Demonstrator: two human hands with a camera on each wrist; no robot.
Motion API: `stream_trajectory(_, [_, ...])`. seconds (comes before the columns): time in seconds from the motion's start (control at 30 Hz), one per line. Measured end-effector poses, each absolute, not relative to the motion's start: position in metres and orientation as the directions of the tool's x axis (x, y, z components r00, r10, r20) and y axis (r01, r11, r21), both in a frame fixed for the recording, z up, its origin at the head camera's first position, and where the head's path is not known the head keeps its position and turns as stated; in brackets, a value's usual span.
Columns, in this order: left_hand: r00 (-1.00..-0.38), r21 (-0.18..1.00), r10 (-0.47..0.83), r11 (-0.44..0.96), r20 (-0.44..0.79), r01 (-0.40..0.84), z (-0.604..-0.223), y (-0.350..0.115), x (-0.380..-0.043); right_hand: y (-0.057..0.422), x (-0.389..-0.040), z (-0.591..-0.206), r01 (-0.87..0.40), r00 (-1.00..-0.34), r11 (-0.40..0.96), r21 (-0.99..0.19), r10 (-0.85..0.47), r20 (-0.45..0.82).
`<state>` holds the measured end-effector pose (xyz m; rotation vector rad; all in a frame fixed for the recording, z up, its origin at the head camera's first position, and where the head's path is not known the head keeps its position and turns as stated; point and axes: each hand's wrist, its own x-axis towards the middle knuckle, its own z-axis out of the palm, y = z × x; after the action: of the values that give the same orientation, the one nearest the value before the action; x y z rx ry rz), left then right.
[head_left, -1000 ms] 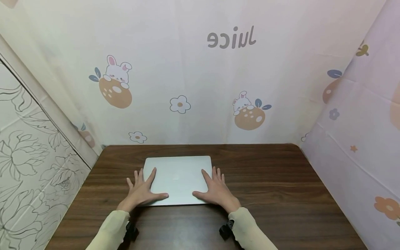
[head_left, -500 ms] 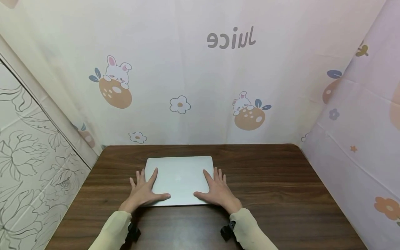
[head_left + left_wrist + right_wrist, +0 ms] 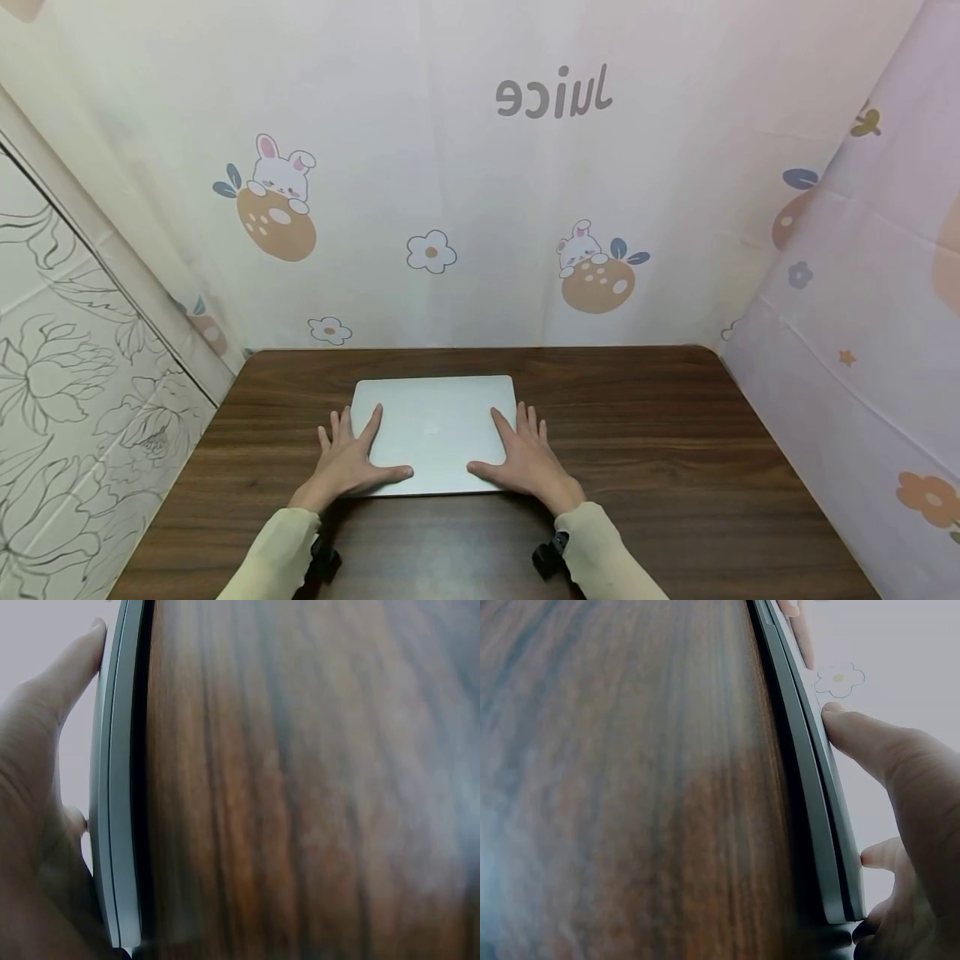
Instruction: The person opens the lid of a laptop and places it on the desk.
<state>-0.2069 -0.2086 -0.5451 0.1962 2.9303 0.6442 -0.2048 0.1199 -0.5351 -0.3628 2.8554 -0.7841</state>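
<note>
A closed silver laptop (image 3: 438,442) lies flat on the brown wood-grain table (image 3: 637,467), with a faint mark in the middle of its lid. My left hand (image 3: 347,462) rests on its left side, thumb and index finger spread over the lid, the other fingers beyond the side edge. Mirroring it, my right hand (image 3: 528,462) lies on the right side with thumb and index finger on the lid. In the left wrist view the thumb (image 3: 79,660) touches the lid close to the front edge. The right thumb (image 3: 862,735) does likewise in the right wrist view.
Behind the table hangs a pale curtain (image 3: 480,183) printed with rabbits, fruit and flowers. A similar cloth (image 3: 862,333) closes the right side. On the left stands a white panel (image 3: 75,417) with line-drawn flowers. Black wrist cameras (image 3: 549,557) sit under the sleeves.
The laptop has slid slightly to the right on the table, both hands moving along with it. Their finger positions on the lid stay nearly the same.
</note>
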Motion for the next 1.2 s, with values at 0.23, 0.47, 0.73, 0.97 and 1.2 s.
stream_trajectory(0.23, [-0.982, 0.425, 0.158, 0.899, -0.099, 0.102, -0.547, -0.206, -0.207, 0.123, -0.205, -0.535, -0.184, -0.958, 0.837, -0.514, -0.270, -0.096])
stream_trajectory(0.47, [-0.981, 0.420, 0.159, 0.902, -0.110, 0.099, -0.547, -0.202, -0.207, 0.127, -0.203, -0.535, -0.177, -0.959, 0.841, -0.511, -0.264, -0.102])
stream_trajectory(0.73, [-0.984, 0.421, 0.158, 0.901, -0.086, 0.108, -0.548, -0.197, -0.205, 0.130, -0.202, -0.533, -0.177, -0.960, 0.843, -0.508, -0.262, -0.101])
stream_trajectory(0.97, [-0.982, 0.414, 0.162, 0.904, -0.099, 0.108, -0.550, -0.194, -0.206, 0.134, -0.202, -0.534, -0.175, -0.961, 0.844, -0.508, -0.258, -0.097])
stream_trajectory(1.2, [-0.980, 0.418, 0.165, 0.902, -0.108, 0.106, -0.548, -0.191, -0.207, 0.137, -0.203, -0.537, -0.174, -0.962, 0.845, -0.505, -0.255, -0.095])
